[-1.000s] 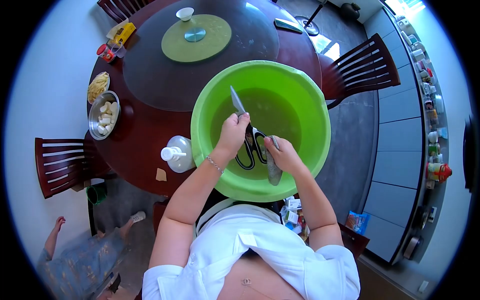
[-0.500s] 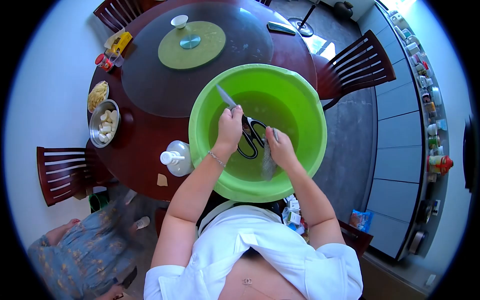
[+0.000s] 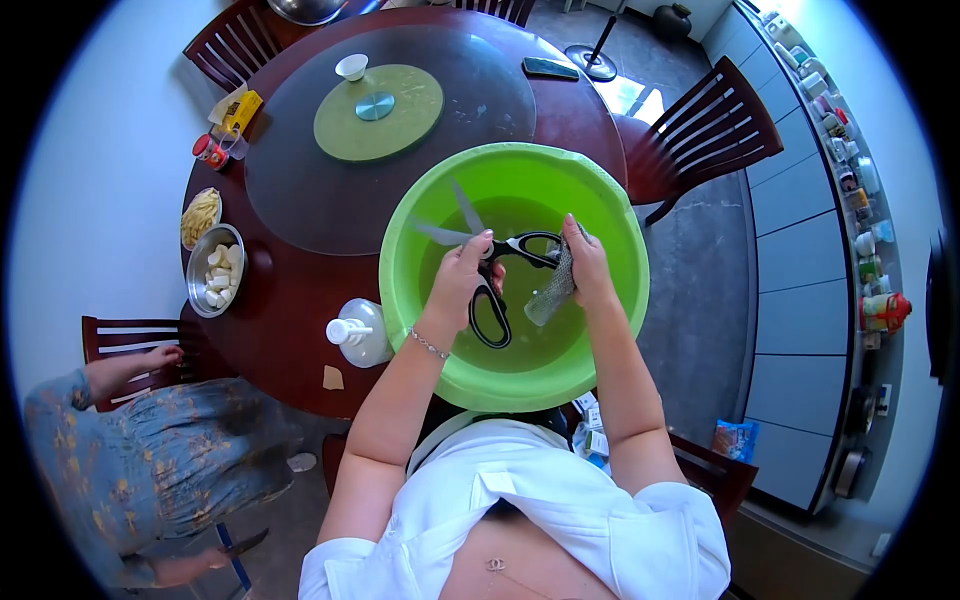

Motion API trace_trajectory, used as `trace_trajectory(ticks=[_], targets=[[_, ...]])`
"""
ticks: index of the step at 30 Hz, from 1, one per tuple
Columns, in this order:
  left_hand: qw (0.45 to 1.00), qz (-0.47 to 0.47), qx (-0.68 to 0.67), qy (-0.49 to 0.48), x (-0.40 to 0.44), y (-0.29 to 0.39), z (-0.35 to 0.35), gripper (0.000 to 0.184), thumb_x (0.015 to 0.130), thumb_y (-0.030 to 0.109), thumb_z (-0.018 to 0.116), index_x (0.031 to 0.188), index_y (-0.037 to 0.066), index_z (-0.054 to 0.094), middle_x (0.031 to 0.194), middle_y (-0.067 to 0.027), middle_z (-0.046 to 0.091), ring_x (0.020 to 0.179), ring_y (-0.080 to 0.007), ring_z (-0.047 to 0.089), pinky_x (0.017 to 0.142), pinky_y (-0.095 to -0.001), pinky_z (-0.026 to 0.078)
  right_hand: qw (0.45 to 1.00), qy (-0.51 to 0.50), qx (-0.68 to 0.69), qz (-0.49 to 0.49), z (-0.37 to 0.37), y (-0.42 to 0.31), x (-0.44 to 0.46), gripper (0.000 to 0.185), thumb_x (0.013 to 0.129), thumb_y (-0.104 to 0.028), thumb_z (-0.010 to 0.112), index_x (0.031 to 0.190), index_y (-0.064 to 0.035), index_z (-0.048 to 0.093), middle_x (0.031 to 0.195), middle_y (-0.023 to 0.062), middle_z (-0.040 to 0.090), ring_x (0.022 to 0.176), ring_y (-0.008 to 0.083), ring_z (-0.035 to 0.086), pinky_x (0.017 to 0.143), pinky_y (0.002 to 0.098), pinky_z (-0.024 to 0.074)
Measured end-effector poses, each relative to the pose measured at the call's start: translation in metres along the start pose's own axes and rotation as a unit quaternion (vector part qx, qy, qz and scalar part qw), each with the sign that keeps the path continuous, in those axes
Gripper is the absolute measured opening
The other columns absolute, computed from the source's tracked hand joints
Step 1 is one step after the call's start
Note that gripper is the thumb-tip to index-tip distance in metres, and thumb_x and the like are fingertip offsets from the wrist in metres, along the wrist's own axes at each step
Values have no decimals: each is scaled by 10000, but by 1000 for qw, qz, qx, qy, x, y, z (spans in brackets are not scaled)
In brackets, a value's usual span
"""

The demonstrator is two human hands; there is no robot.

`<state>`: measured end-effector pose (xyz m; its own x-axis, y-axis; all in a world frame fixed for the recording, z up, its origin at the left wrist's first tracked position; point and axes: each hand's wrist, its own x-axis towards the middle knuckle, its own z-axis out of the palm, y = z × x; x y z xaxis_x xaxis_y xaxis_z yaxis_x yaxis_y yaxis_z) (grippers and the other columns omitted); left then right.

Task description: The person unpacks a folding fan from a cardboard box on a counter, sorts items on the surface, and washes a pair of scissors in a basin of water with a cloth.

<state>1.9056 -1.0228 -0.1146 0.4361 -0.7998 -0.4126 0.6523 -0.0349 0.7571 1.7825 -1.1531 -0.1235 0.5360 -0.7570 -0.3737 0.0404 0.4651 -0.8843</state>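
My left hand point(image 3: 460, 283) is closed around the middle of a pair of black-handled scissors point(image 3: 507, 247), near the pivot. The two blades are spread apart and point away from me; the handle loops are apart too. In my right hand point(image 3: 589, 265) is a grey, mesh-textured cloth point(image 3: 552, 290), pinched and hanging down beside one handle loop. I cannot tell whether cloth and loop touch. Both hands are over a large green basin point(image 3: 398, 330), which holds cloudy water point(image 3: 540, 355).
A pump bottle point(image 3: 362, 335) stands left of the basin. On the round table point(image 3: 275, 350) are a metal bowl point(image 3: 232, 297) of pale chunks, a plate of pale strips point(image 3: 201, 218) and a phone point(image 3: 550, 68). At left, a person point(image 3: 170, 460) holds a dark knife-like object point(image 3: 247, 542).
The scissors' blades and handles have spread apart. My right hand has risen slightly with the cloth. The other person has moved, one arm now reaching out toward a chair.
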Motion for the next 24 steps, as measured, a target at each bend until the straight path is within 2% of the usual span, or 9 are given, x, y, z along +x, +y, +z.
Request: trace_trajectory(ticks=[1,3,6,9,12,14,19,22,24], targets=[[999,-30,12,-15,0,2,0,298,877,324,501,795,38,515,615,-51,547,507,-118,506,475,-253,443,1000,4,1,1,-2,1,2,332,875,-369,519,838,-42,566,644,-1,536,502,102,495,465,246,420],[1000,15,4,-4,2,-7,2,310,877,334,497,784,38,516,611,-51,545,497,-124,501,472,-261,441,1000,14,4,1,-6,5,6,348,877,-384,509,866,-41,565,668,7,544,521,105,504,475,246,430],[997,59,-28,38,6,-17,7,315,879,336,494,776,39,515,607,-51,541,489,-131,496,470,-270,439,991,91,95,21,0,13,1,303,888,-345,491,909,-49,552,727,24,557,604,111,525,538,254,445],[994,70,-47,75,6,-14,4,316,881,336,491,764,42,511,602,-51,534,487,-134,495,469,-272,439,968,117,219,45,-2,19,2,238,893,-289,467,937,-66,536,751,20,547,683,109,522,615,259,444],[992,73,-45,89,5,-15,-1,307,870,349,505,765,62,486,594,-42,512,489,-139,489,474,-276,434,994,57,67,-71,-12,11,-8,148,883,-204,460,957,-86,510,837,17,497,758,107,479,659,221,402],[992,72,-45,94,4,-16,-1,299,865,352,512,771,71,472,590,-37,500,489,-141,485,476,-278,431,986,-5,-61,-155,-20,11,-9,118,835,-121,560,928,-57,525,838,13,497,758,109,490,663,226,412],[993,53,-40,101,-1,-15,5,277,863,335,506,794,71,463,585,-36,490,488,-139,482,479,-275,432,870,-47,-340,-355,-12,-5,-15,159,689,-65,707,814,-49,610,834,48,540,723,152,526,635,251,429],[993,48,-37,106,-5,-18,10,291,860,342,504,761,71,474,587,-32,487,493,-139,482,477,-272,427,779,-55,-418,-463,-3,-2,-11,154,619,-68,721,752,-85,647,803,46,572,712,194,546,612,279,446],[993,58,16,99,-6,-26,14,300,859,342,500,730,72,481,587,-28,484,495,-138,480,473,-272,423,767,-71,-426,-474,14,1,-16,165,592,-67,720,739,-93,649,784,31,585,711,203,553,603,297,455]])
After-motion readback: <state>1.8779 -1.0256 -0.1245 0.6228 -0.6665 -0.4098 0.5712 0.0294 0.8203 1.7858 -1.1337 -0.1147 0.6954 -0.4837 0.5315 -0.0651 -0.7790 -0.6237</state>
